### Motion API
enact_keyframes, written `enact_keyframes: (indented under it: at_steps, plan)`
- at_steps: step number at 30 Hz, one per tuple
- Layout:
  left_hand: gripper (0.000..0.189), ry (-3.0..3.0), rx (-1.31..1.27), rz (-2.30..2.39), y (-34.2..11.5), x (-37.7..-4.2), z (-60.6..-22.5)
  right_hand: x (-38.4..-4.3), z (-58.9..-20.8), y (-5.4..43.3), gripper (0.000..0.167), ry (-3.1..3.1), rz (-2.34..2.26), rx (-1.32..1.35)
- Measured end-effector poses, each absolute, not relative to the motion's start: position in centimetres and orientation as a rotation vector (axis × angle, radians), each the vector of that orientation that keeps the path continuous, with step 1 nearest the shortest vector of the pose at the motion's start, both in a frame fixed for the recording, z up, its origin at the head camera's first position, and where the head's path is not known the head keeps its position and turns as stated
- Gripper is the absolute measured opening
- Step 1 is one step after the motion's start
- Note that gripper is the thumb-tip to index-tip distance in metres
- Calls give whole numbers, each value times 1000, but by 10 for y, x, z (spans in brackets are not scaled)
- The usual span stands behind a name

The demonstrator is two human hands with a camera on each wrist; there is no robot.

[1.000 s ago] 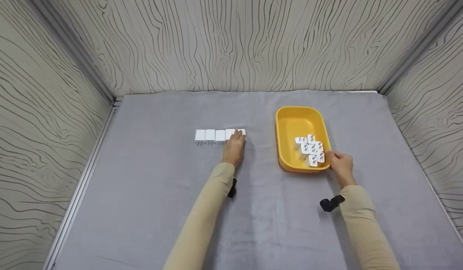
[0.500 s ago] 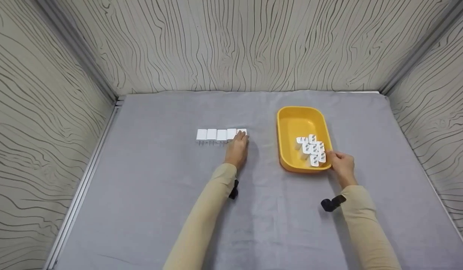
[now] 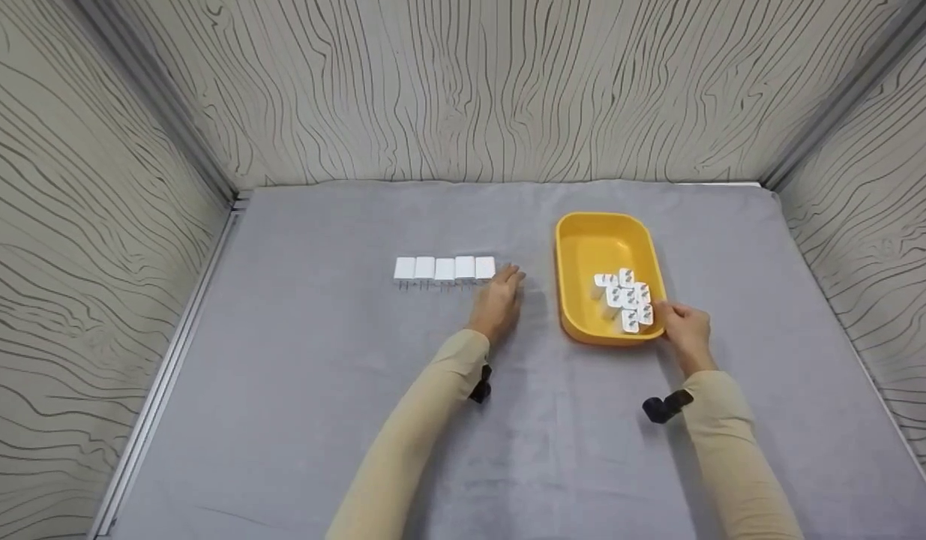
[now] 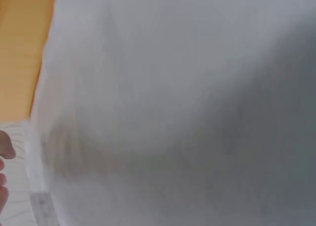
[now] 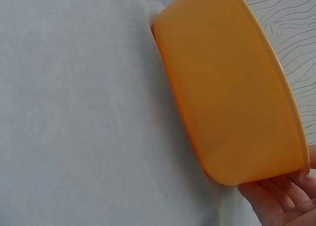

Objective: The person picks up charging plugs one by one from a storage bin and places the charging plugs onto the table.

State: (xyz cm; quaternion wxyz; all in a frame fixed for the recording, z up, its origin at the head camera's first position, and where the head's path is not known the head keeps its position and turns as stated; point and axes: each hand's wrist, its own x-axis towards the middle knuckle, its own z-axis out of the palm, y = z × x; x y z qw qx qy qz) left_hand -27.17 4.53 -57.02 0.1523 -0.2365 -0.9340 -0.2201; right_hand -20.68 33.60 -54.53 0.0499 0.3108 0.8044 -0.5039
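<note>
A: What state is the left hand showing?
B: Its fingers are lying extended and relaxed. The hand is lying just beside the right end of a row of white plugs; whether it is touching the end plug, the views are not making clear.

A: How is the row sitting?
B: Five plugs are lying side by side on the grey cloth, their prongs pointing toward the person.

A: What is the right hand gripping?
B: It is gripping the yellow tray at the near right corner. In the right wrist view, its fingers are reaching beneath the rim.

A: Where is the tray sitting, and what is it holding?
B: It is sitting on the cloth, to the right of the row and the left hand. A cluster of white plugs is standing in its near right part, prongs facing up.

A: What is surrounding these?
B: Beige sleeves are covering both forearms, and wood-grain-patterned panels are enclosing the far side and both flanks. A metal rail is running along the left edge.
</note>
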Motion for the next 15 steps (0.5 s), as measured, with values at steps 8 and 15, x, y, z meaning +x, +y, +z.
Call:
enact_keyframes:
  at_steps: [8,15]
  plan:
    - [30,-2584,-800,-716,57,-264,-563,-206,-545,333,52,2446,-1616,977]
    - [32,-2538,-815,-807,65,-256,-557,-206,-544,334,54,2399,-1626,993]
